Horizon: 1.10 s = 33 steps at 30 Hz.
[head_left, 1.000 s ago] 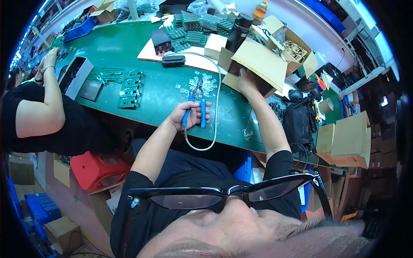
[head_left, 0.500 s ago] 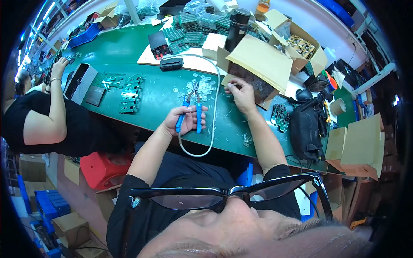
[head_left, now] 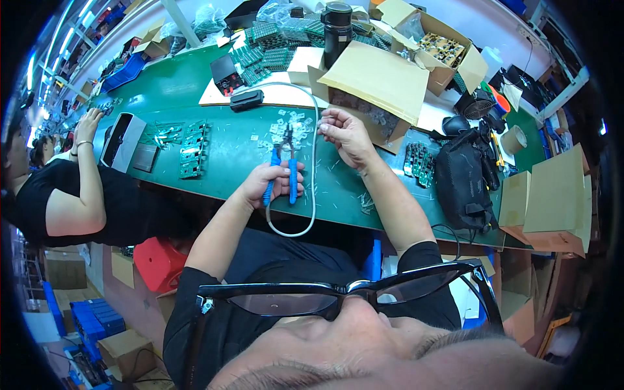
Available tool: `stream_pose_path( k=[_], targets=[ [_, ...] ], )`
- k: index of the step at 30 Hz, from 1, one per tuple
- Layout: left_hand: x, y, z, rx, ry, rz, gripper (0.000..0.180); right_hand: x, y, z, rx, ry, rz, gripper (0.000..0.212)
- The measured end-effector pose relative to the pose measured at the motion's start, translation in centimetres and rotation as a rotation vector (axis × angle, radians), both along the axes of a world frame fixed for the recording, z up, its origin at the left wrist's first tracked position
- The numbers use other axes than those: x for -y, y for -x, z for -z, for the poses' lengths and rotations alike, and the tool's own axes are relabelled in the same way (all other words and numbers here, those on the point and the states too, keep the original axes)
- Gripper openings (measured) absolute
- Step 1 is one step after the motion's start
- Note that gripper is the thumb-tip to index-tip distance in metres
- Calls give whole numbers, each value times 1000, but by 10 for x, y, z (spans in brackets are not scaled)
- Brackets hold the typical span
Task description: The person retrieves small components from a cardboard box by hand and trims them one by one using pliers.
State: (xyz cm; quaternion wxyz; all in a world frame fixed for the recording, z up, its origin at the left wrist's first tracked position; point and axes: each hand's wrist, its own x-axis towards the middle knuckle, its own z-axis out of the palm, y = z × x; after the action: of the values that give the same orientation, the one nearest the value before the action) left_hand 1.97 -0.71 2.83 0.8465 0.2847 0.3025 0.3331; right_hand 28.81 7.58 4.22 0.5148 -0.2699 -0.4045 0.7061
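My left hand (head_left: 275,180) is closed around the blue-handled nippers (head_left: 292,184), their jaws pointing away from me. The grey cable (head_left: 314,188) loops from them round the right side. Just beyond the jaws lies a pile of small clear plastic pieces (head_left: 299,125) on the green bench. My right hand (head_left: 346,133) hovers right of that pile, thumb and fingertips pinched together beside the cable. Anything between those fingertips is too small to make out.
An open cardboard box (head_left: 380,81) of clear pieces stands beyond my right hand. Green circuit boards (head_left: 193,149) lie to the left, and a black bag (head_left: 463,182) sits at right. At far left a co-worker's arm (head_left: 88,175) rests by the bench.
My right hand has moved left, away from the cardboard box and toward the cable and pile. The nippers' handles are closer together. The whole view has shifted slightly.
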Motion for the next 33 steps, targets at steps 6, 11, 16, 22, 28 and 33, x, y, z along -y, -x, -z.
stream_pose_path(
  k=[6, 11, 16, 22, 28, 33],
  targets=[
    [12, -20, -41, -661, -415, 7, 52, 7, 3, 4, 26, -16, -70, 17],
    [18, -16, -41, -771, -506, 16, 51, 13, 11, 3, 2, 21, -94, 17],
    [21, -19, -45, -881, -555, 52, 46, 13, 10, 3, 3, 18, -91, 16],
    [22, -23, -59, -1072, -650, 112, 38, 14, 7, 1, 32, 0, -93, 16],
    [24, -25, -68, -1208, -733, 101, 38, 15, 9, 0, -8, 35, -100, 15],
    [24, -24, -69, -1169, -623, 138, 39, 15, 8, 1, -15, 33, -109, 14]
  ],
)
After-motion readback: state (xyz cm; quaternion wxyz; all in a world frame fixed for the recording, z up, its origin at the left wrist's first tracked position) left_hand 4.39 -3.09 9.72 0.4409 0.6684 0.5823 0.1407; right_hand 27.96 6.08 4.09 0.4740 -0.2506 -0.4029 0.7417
